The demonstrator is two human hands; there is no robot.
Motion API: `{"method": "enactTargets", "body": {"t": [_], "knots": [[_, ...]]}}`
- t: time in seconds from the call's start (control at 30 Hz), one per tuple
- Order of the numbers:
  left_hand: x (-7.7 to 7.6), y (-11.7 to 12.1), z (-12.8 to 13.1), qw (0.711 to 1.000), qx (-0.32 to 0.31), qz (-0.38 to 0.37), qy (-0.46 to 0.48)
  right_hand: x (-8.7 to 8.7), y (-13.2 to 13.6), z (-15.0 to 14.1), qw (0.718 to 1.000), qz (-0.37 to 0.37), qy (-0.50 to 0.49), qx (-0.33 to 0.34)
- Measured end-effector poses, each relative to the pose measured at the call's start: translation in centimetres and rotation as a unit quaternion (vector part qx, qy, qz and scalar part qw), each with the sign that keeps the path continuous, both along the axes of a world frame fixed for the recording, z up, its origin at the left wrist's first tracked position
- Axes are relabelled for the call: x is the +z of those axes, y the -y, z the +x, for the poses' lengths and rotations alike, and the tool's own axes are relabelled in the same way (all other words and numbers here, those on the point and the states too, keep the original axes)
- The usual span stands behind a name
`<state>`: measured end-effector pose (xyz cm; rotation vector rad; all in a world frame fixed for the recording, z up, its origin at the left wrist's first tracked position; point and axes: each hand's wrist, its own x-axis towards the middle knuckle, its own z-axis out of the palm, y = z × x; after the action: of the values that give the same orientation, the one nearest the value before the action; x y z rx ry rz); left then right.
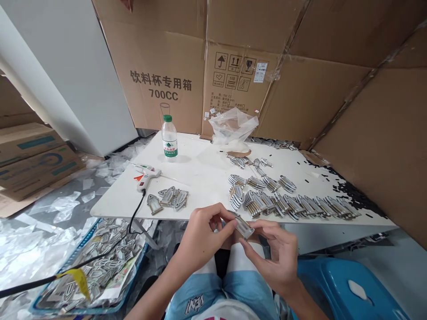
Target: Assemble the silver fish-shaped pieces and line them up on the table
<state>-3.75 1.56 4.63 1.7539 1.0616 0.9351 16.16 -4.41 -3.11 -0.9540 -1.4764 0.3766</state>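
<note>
Over my lap, at the front edge of the white table [196, 178], a small frame-shaped metal piece [245, 228] with a pointed end is held between both hands. My left hand [207, 229] pinches its upper left end between thumb and fingers. On the other end, the thumb and fingertips of my right hand [275, 253] close from the right. Just beyond, similar metal pieces [263, 202] lie in overlapping rows. A smaller pile of these pieces [168, 198] lies to the left, near a white hot glue gun [147, 175] with an orange trigger.
A green-capped water bottle [170, 142] and a clear plastic bag [233, 124] stand toward the cardboard wall [167, 53]. Small black bits [355, 195] are scattered at right. Below left is a blue basket [75, 249] of metal pieces, crossed by the black cord [136, 211]. A blue stool [343, 280] is at right.
</note>
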Motion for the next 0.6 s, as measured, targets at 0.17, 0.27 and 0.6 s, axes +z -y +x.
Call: {"method": "enactTargets", "body": {"t": [0.17, 0.27, 0.6], "knots": [[-0.4, -0.2, -0.1, 0.996, -0.002, 0.073, -0.047, 0.2, 0.4, -0.8, 0.999, -0.003, -0.040, 0.028], [-0.4, -0.5, -0.5, 0.992, -0.018, 0.112, -0.055, 1.2, 0.7, -0.9, 0.996, -0.035, -0.070, 0.039], [0.0, -0.5, -0.4, 0.979, -0.187, -0.076, 0.033, 2.8, 0.4, 0.5, 0.976, -0.156, -0.144, 0.055]]}}
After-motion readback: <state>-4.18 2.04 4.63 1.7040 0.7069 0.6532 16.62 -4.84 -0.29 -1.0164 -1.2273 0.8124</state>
